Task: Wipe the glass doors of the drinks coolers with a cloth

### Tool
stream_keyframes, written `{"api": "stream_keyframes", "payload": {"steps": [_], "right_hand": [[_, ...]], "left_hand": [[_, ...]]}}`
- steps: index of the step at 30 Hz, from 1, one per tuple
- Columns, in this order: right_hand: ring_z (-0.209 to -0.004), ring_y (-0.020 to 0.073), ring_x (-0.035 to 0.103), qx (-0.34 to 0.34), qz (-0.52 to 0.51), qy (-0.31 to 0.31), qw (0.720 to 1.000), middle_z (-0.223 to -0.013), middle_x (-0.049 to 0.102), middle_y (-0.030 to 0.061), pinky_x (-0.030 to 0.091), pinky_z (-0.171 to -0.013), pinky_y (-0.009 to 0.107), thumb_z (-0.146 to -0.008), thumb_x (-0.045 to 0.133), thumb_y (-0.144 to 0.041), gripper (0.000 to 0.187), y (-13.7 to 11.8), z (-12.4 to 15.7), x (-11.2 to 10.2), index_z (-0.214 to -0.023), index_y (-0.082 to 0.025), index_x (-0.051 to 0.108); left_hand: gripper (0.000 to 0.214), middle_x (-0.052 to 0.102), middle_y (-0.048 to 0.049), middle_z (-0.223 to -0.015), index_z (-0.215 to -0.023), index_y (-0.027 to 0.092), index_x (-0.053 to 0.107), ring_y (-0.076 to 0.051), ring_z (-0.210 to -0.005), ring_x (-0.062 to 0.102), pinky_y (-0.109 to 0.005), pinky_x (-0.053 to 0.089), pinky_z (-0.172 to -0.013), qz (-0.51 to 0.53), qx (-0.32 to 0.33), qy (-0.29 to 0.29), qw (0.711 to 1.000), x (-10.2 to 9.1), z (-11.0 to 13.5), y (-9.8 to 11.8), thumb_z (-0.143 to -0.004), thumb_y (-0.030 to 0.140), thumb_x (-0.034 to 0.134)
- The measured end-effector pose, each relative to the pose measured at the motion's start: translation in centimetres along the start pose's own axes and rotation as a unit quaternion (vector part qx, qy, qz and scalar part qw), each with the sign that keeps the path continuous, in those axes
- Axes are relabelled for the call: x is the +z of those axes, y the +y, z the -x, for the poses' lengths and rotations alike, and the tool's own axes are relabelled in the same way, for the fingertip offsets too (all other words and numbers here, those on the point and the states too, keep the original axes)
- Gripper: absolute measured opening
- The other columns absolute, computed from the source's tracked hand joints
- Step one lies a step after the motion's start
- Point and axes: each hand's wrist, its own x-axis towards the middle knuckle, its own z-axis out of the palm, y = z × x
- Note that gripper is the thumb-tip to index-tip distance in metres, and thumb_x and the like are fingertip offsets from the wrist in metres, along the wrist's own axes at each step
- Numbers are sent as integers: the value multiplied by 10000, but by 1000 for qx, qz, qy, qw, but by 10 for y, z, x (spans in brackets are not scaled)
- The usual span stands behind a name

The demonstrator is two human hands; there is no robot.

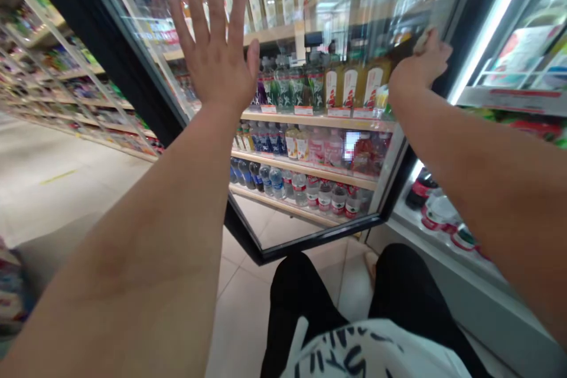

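Cooler door (336, 29), glass: likely heavy, stiff, slick, fragile. Our right hand (420, 65) clasps its edge; our left hand (217, 53) splays open alongside.

You're in a shop: a glass cooler door (310, 23) in front of you, bottles (305, 189) lined up on price-tagged shelves (305, 170), stocked racks (66, 82) along the aisle.

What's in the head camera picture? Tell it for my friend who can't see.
A person's left hand is spread open at a fridge's glass door, while the right hand grips the door's edge. Rows of drink bottles show through the glass.
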Motion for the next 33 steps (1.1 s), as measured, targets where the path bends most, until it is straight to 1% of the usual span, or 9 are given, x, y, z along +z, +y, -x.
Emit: {"api": "stream_keyframes", "payload": {"steps": [3, 8, 11, 14, 18, 24, 26, 29, 33], "right_hand": [[-1368, 320, 231, 43, 8, 25, 999, -1367, 528, 74, 172, -1147, 555, -967, 440, -305, 444, 1, -11, -1, -1396, -356, 539], [-1277, 295, 376, 162, 55, 164, 972, -1435, 483, 111, 261, -1149, 511, -888, 348, -81, 635, -1, -49, 4, -1489, -242, 476], [-1280, 252, 439, 19, 76, 148, 986, -1446, 521, 17, 333, -1168, 452, -866, 384, -69, 668, -19, -61, 17, -1461, -341, 517], [-1348, 231, 423, -132, 56, 86, 986, -1466, 532, -34, 322, -1217, 457, -948, 401, -147, 557, -38, -43, 38, -1429, -387, 548], [-1381, 214, 418, -221, 42, -5, 974, -1467, 544, -38, 278, -1254, 478, -1018, 393, -250, 437, -48, -22, 54, -1379, -392, 594], [-1304, 250, 497, -229, 103, 59, 966, -1430, 570, -25, 454, -1124, 470, -1000, 340, -209, 497, -55, -58, 46, -1395, -368, 596], [-1330, 262, 481, -219, 102, 84, 967, -1443, 550, -9, 423, -1161, 477, -935, 382, -164, 556, -56, -56, 48, -1430, -336, 569], [-1396, 274, 411, -247, 117, 43, 961, -1496, 493, 26, 305, -1256, 483, -878, 461, -173, 606, -56, -40, 50, -1477, -234, 524], [-1376, 235, 403, -229, 135, 12, 964, -1504, 501, 21, 323, -1227, 430, -972, 413, -166, 518, -54, -53, 34, -1469, -252, 533]], "left_hand": [[816, 81, 96, -1704, -1641, 284, 219, -276, -1579, -44, -560, -140, -1269, 0, 2, 7, 1000, 0, 0, 1, -894, 253, 547], [767, 102, 130, -1692, -1632, 310, 257, -219, -1580, -38, -508, -133, -1282, 3, -2, 25, 1000, 3, 0, -1, -911, 239, 511], [771, 65, 141, -1692, -1641, 320, 206, -191, -1575, -79, -513, -142, -1280, -7, 6, 24, 1000, 6, 0, -5, -928, 275, 493], [773, 50, 163, -1686, -1641, 337, 193, -182, -1573, -108, -504, -163, -1280, -7, 15, 33, 999, 10, -2, -9, -929, 292, 491], [808, 70, 170, -1684, -1634, 338, 219, -186, -1576, -106, -478, -181, -1286, 12, 7, 32, 999, 11, -3, -10, -892, 283, 533], [787, 67, 96, -1706, -1651, 297, 181, -272, -1581, -49, -541, -122, -1276, -35, 7, 16, 999, 5, 0, -4, -935, 284, 509], [801, 44, 98, -1708, -1653, 302, 163, -271, -1581, -71, -526, -138, -1273, -38, 6, 13, 999, 5, 0, -4, -931, 267, 510], [778, -28, 152, -1699, -1649, 350, 116, -182, -1562, -185, -429, -218, -1260, -29, 18, 21, 999, 9, 0, -8, -958, 290, 469], [752, -23, 176, -1693, -1639, 372, 128, -121, -1543, -220, -363, -238, -1253, -31, 23, 31, 999, 13, 0, -13, -966, 300, 457]]}}
